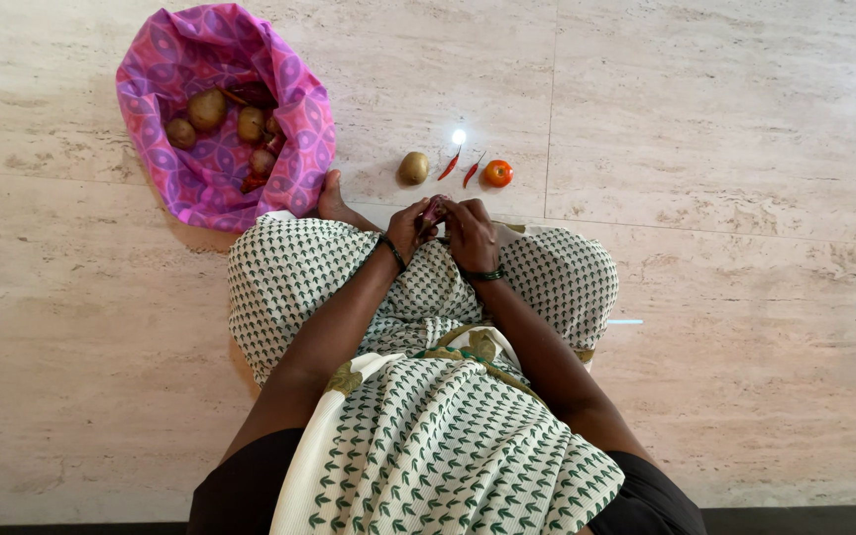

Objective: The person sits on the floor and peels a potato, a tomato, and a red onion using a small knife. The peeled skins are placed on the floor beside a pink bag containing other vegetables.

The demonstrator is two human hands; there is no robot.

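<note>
Sitting on the pale veined stone floor (725,149), the person held a small purplish-red bulb, probably an onion (435,209), between both hands just above the knees of a cream cloth printed with green leaves (428,287). The left hand (406,229) was curled around the near side of the small onion, and the right hand (470,234) closed over its other side, fingers bent tight; most of the bulb was hidden by them, so how firmly it was pinched could not be told.

Ahead of the hands, on the bare floor, lay a round brown potato (413,167), two slim red chillies (459,166) and a round red tomato (498,173), all close together but apart from one another. Further left sat an open pink and purple patterned cloth bag (165,149) with more potatoes and reddish vegetables inside.

The likeliest slip, as I judged it, was the bulb squirting out of the fingers (its skin looked smooth and the grip sat high on it) and rolling off the lap towards the tomato. Loose skin could also drop onto the printed cloth. The tomato and potato, being round, might roll if a foot or knee nudged them.
</note>
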